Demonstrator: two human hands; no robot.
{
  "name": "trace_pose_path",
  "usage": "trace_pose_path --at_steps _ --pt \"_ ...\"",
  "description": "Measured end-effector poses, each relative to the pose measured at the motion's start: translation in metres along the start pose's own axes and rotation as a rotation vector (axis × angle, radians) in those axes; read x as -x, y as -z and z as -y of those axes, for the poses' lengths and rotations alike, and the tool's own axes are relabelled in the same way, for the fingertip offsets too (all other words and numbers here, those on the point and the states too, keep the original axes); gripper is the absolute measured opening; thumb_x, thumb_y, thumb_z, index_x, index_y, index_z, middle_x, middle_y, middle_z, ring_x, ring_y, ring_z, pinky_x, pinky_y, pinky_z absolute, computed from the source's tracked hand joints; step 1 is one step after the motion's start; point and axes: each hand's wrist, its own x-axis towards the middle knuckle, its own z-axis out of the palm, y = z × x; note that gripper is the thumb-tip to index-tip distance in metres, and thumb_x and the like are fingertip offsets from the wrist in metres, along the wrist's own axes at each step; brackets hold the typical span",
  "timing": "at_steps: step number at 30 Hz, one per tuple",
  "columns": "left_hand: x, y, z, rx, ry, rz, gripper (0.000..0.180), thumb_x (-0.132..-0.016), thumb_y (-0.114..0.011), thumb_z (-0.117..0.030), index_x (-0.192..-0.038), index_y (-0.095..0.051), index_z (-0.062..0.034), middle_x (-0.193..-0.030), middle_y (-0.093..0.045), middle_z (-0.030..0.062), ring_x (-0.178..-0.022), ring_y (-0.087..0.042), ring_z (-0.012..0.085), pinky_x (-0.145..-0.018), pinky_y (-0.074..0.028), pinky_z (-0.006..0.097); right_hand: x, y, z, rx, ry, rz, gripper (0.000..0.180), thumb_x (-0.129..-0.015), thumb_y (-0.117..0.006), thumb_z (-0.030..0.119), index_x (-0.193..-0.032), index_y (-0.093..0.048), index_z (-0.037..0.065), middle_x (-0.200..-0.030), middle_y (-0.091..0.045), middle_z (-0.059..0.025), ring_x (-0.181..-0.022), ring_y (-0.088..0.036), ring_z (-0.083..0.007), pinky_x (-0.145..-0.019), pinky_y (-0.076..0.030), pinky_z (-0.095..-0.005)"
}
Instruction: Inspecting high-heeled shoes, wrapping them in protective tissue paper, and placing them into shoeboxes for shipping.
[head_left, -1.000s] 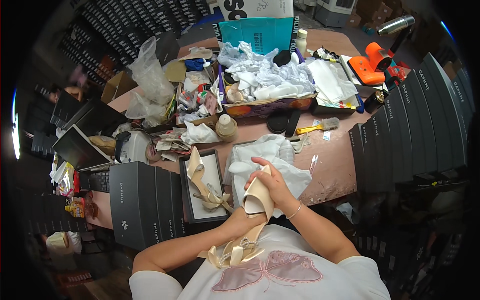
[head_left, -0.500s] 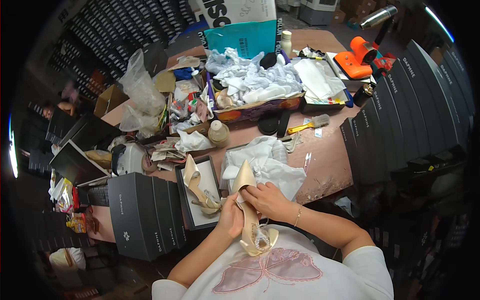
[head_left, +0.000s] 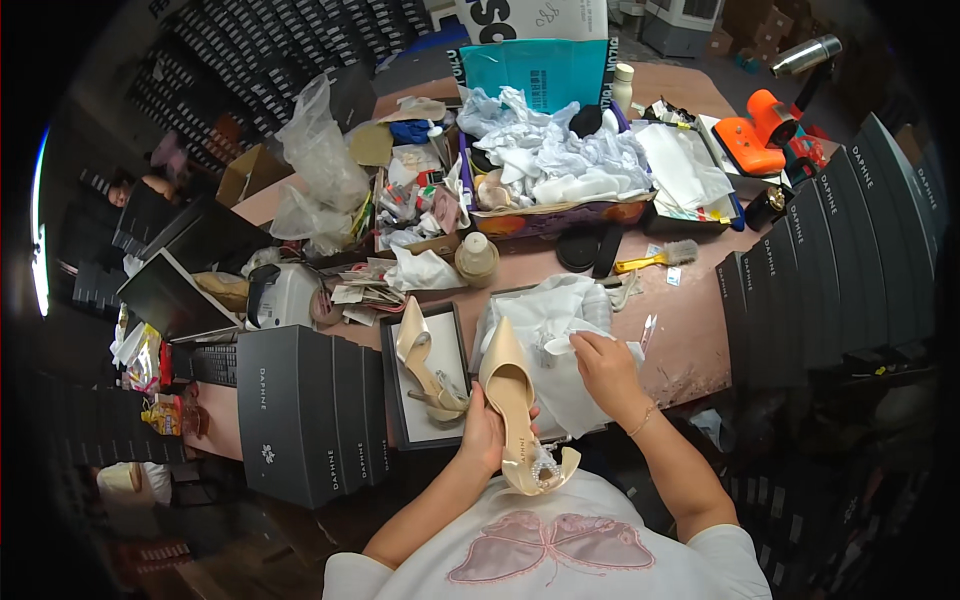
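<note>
My left hand [head_left: 482, 432] is wrapped round a champagne-coloured pointed-toe high heel [head_left: 512, 378], held toe away from me with its insole facing up. A bow and a sparkling ornament show at its heel end. My right hand [head_left: 608, 375] is off the shoe, to its right, fingers pinched on a small wad of white paper [head_left: 558, 346]. Below that hand, white tissue paper [head_left: 545, 310] spreads over a shallow box. The matching high heel [head_left: 425, 362] lies on its side in an open dark shoe box [head_left: 463, 350] at the left.
Dark shoe boxes stand stacked at left [head_left: 300, 415] and right [head_left: 800, 270]. Behind are a pump bottle [head_left: 477, 262], a yellow-handled brush [head_left: 650, 258], small snips [head_left: 649, 330], a carton of crumpled paper [head_left: 560, 215] and an orange device [head_left: 750, 145].
My right hand has left the shoe opening and moved right, carrying a small white wad. The left hand still holds the shoe, whose opening now shows. The whole view has shifted slightly.
</note>
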Motion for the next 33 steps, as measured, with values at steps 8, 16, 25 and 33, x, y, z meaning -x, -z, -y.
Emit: trace_pose_path --at_steps 8,16,25,33 --pt "0.002 -0.012 0.0 -0.004 -0.169 -0.053 0.07 -0.095 -0.018 -0.064 -0.137 -0.039 -0.0117 -0.135 -0.046 0.0104 -0.122 -0.047 0.0264 -0.104 -0.038 0.042 0.008 -0.036 0.064 -0.528 0.019 0.322 0.04 -0.089 -0.057 0.018 -0.121 -0.051 -0.004 -0.125 -0.052 -0.0241 -0.123 -0.045 -0.0404 -0.104 -0.037 -0.0429" --pt "-0.03 0.014 0.008 0.023 -0.047 -0.111 0.076 -0.092 -0.017 -0.069 -0.125 -0.046 -0.0067 -0.102 -0.055 0.0105 -0.081 -0.057 0.0259 -0.066 -0.05 0.04 0.013 -0.049 0.008 -0.503 -0.277 0.107 0.032 -0.088 -0.055 0.015 -0.114 -0.057 -0.003 -0.113 -0.057 -0.0224 -0.112 -0.052 -0.0385 -0.1 -0.039 -0.042" --pt "-0.012 0.017 0.013 0.06 -0.07 -0.099 0.075 -0.092 -0.02 -0.068 -0.129 -0.045 -0.0079 -0.113 -0.056 0.0106 -0.099 -0.055 0.0259 -0.079 -0.049 0.042 0.0 -0.032 0.028 -0.369 -0.08 0.192 0.039 -0.088 -0.049 0.019 -0.115 -0.05 -0.009 -0.117 -0.051 -0.0269 -0.115 -0.046 -0.0422 -0.103 -0.033 -0.0493" --pt "0.003 -0.012 0.038 0.062 -0.139 -0.187 0.064 -0.097 -0.026 -0.058 -0.142 -0.031 -0.0126 -0.141 -0.04 0.0076 -0.129 -0.04 0.0226 -0.107 -0.033 0.04 0.002 -0.09 0.07 -0.473 -0.065 0.494 0.059 -0.094 -0.039 0.047 -0.093 -0.054 -0.011 -0.087 -0.051 -0.0261 -0.091 -0.049 -0.0414 -0.104 -0.015 -0.0623"
